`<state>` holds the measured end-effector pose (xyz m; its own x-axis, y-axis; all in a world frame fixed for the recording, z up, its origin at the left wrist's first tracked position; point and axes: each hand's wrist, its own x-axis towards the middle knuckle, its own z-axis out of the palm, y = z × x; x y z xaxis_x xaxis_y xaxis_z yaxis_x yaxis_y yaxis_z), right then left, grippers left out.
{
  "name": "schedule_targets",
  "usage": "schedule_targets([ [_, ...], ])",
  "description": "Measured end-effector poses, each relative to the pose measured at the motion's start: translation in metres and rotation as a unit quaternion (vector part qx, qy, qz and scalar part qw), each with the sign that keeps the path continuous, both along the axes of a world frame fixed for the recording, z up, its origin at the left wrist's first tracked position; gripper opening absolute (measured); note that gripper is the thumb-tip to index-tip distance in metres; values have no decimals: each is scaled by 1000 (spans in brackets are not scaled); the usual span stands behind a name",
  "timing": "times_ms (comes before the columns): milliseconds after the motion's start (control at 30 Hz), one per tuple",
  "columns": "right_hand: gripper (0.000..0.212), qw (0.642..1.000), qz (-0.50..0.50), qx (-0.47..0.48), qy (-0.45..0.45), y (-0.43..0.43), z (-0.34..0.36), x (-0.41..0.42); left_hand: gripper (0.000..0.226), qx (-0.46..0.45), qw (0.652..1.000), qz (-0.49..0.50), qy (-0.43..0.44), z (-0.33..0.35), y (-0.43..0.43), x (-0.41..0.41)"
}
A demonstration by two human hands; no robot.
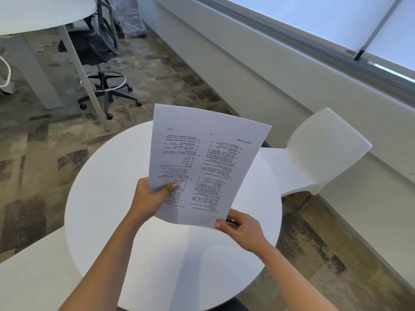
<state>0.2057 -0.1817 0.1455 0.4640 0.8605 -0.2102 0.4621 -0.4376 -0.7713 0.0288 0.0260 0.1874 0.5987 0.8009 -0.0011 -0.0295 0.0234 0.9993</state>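
Left hand (149,199) and right hand (240,230) pinch the printed sheet (208,162) by its near corners over the round table (101,198); print is upside down, so probably best to rotate it gently, no creasing.

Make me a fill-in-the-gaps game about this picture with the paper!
1. The paper, held by the left hand and right hand, has its print upside ____.
2. The table below it is ____ in shape.
3. The chair beside that table is coloured ____.
Missing words: down, round, white.
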Motion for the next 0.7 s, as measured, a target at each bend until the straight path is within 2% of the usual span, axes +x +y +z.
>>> schedule_targets([
  [167, 38, 989, -44, 103, 95, -3, -11, 11, 18, -7, 999, 41, 12, -6, 5, -3],
  [267, 36, 964, -147, 142, 168, -2, -26, 19, 18, -21, 997, 67, 17, -13, 5, -5],
  [333, 40, 953, -214, 104, 189, -1, -42, 27, 19, -31, 995, 88, 26, -18, 4, -6],
  [400, 43, 957, -234, 16, 170, -1, -61, 36, 20, -46, 992, 113, 37, -24, 3, -7],
  [567, 41, 969, -153, -168, 98, -2, -106, 46, 19, -109, 972, 199, 56, -44, -4, -10],
  [700, 36, 964, -149, -218, 41, 2, -126, 46, 27, -142, 957, 240, 83, -61, -12, -16],
])
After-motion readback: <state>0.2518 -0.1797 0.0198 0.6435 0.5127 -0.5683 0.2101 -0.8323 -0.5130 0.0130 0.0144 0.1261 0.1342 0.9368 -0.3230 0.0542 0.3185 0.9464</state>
